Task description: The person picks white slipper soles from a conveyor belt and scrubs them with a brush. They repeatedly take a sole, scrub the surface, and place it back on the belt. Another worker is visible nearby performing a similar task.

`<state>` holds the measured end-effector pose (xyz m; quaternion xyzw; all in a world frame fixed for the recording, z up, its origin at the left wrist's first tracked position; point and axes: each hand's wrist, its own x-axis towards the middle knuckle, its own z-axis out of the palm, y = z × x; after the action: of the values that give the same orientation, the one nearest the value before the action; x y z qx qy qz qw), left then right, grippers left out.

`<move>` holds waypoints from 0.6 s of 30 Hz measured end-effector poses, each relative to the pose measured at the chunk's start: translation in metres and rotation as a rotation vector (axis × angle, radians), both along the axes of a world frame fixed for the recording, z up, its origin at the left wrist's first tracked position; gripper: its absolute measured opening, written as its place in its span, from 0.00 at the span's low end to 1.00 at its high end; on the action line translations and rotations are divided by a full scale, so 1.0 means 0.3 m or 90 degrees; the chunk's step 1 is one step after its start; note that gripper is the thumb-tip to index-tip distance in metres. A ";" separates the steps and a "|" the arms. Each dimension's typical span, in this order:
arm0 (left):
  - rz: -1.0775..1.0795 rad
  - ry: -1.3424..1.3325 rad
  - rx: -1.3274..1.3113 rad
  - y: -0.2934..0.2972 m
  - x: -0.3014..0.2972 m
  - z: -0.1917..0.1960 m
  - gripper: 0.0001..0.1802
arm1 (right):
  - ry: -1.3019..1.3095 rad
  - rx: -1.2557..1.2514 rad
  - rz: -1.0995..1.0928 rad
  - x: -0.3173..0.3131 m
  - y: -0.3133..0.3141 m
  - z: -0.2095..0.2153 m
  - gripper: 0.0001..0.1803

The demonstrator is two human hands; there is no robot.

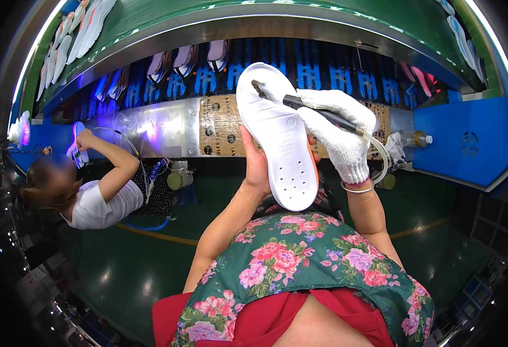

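My bare left hand (256, 165) grips a white shoe sole (284, 144) by its side, fingers wrapped behind it. The sole is held up at a tilt, its heel with several small holes toward me and an orange edge showing at its right. In a white knitted glove, my right hand (342, 130) is closed around a black-handled brush (306, 106) with a pale tube (386, 156) running from its back end past my wrist. The brush's dark bristles (258, 87) touch the inner face of the sole near its toe end.
Behind the sole runs a metal ledge with brown cardboard (219, 124). Blue racks (309, 75) and several shoe pieces (184, 59) lie beyond it. A clear bottle (416, 139) lies at the right near a blue box (462, 144). A co-worker (106, 196) holds a shoe at the left.
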<state>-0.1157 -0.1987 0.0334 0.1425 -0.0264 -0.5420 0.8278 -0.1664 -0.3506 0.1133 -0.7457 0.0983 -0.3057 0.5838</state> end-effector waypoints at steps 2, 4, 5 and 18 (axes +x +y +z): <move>-0.007 -0.020 -0.030 0.004 0.006 -0.013 0.68 | -0.011 -0.015 -0.004 0.003 0.003 -0.002 0.14; -0.012 -0.028 -0.027 0.013 0.008 -0.007 0.67 | -0.016 -0.034 -0.011 0.008 0.008 0.002 0.14; 0.000 0.018 -0.049 0.017 0.008 -0.008 0.64 | -0.014 -0.046 -0.017 0.010 0.012 0.008 0.13; 0.108 -0.036 0.159 0.030 -0.004 0.015 0.59 | -0.065 -0.185 0.019 0.059 0.059 0.031 0.12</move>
<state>-0.1170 -0.1899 0.0378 0.2611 0.0300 -0.4653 0.8452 -0.1489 -0.3330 0.1227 -0.8073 0.0119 -0.3457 0.4782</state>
